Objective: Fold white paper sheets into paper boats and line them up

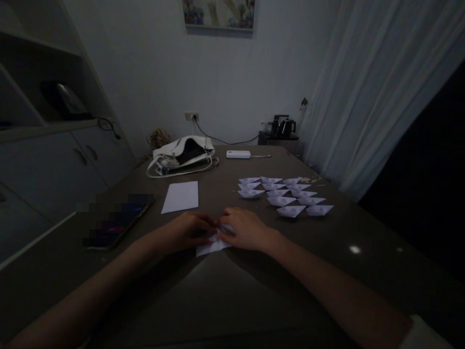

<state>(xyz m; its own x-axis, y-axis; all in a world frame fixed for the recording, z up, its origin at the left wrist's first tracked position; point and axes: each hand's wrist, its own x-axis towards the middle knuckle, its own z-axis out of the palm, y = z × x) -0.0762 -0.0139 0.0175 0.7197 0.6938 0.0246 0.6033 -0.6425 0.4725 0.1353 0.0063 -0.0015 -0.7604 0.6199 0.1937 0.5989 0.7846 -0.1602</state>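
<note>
A partly folded sheet of white paper lies on the dark table in front of me, with creases near its middle. My left hand grips its left side, fingers curled in toward the centre. From the other side my right hand pinches the paper, thumb and fingers pressed together on it. Both sets of fingertips nearly meet and cover part of the folds. To the right, several folded paper boats stand in rows. A stack of white paper rests behind my left hand.
A phone lies at the left of the table. Toward the back are an open white handbag and a white power bank with a short cable. A kettle stands beyond the table, beside the pale curtain.
</note>
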